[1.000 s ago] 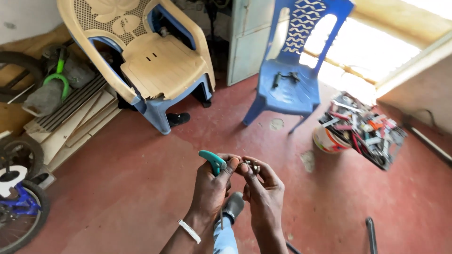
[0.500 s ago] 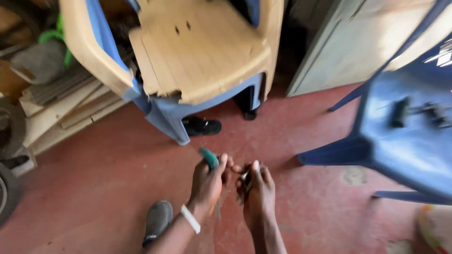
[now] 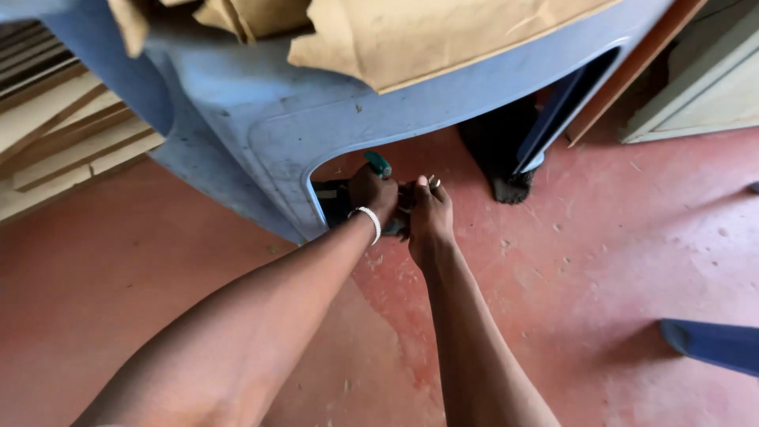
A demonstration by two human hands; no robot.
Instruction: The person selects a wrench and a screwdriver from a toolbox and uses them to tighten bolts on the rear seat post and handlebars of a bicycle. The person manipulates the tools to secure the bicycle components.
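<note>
A green-handled tool (image 3: pixel 378 164) sticks up from the left hand (image 3: pixel 370 192), which is clenched round it, low by the blue plastic chair (image 3: pixel 261 119). The right hand (image 3: pixel 428 213) is curled beside it, touching; what it grips is hidden. Beneath lies a gritty red floor (image 3: pixel 601 261).

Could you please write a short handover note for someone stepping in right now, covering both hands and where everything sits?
Left hand: closed around a green-handled tool, whose handle end sticks up above the fist; white wristband on that wrist.
Right hand: fingers pinched together right beside the left hand, on something too small to make out.
Both hands are held out low over the red floor, just in front of the blue chair, which has a beige chair stacked on it.
Done: tool is in hand and the two hands are together.
Left: cannot tell from this view; the tool's working end is hidden.
</note>
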